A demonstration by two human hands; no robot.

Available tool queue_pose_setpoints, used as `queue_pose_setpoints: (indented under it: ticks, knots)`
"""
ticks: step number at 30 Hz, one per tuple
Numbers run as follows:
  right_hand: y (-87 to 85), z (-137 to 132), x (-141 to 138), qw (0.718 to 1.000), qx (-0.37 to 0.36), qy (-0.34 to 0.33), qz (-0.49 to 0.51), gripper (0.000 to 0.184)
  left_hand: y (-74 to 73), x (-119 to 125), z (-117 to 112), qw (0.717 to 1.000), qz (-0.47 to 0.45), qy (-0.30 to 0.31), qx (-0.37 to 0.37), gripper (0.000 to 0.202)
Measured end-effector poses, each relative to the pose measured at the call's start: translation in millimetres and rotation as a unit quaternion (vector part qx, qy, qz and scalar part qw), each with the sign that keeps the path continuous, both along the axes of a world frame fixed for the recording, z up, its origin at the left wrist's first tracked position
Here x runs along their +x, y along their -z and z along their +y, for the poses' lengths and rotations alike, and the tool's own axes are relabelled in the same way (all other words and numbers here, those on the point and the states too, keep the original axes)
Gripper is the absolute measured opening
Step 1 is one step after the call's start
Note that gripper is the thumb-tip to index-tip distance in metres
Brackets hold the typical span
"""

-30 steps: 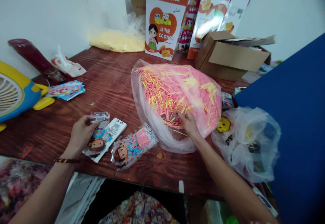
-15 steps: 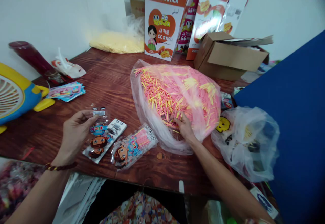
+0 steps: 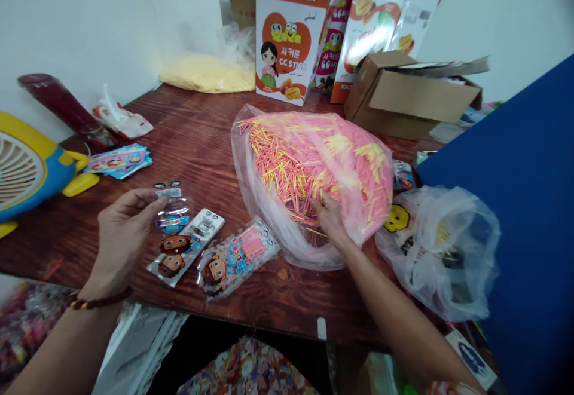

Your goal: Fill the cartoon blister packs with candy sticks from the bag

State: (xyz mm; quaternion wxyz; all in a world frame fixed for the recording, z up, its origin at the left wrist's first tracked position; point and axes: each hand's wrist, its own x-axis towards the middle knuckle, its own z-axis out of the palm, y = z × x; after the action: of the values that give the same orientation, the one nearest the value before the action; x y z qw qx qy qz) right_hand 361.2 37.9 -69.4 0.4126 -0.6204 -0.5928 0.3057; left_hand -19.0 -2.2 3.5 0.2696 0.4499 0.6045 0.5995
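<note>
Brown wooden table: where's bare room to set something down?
Bare tabletop shows between the pastel printed stack and the clear plastic bag of pink and yellow sticks; a smaller patch lies between that bag and the front edge. The right is crowded: tan cardboard box, white translucent plastic bag.

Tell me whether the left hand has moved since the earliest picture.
Yes: the left hand has moved leftward, farther from the packet of pink sticks.
</note>
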Motion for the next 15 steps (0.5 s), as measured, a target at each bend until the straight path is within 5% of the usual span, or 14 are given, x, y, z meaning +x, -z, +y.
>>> queue_pose_setpoints:
  ticks: [3,7,15]
  knots:
    - [4.3,1,-2,0.996,-0.002,0.049,0.081,0.028,-4.2,4,-2,1.000,-0.007,0.000,0.008,0.023]
    - [2.7,-5,-4,0.982,0.042,0.017,0.182,0.022,-6.9,10,-6,1.000,-0.018,0.000,0.001,0.024]
    - [18.2,-12,-4,0.985,0.024,0.005,0.172,0.027,-14.8,19,-11,1.000,-0.002,0.012,-0.004,0.022]
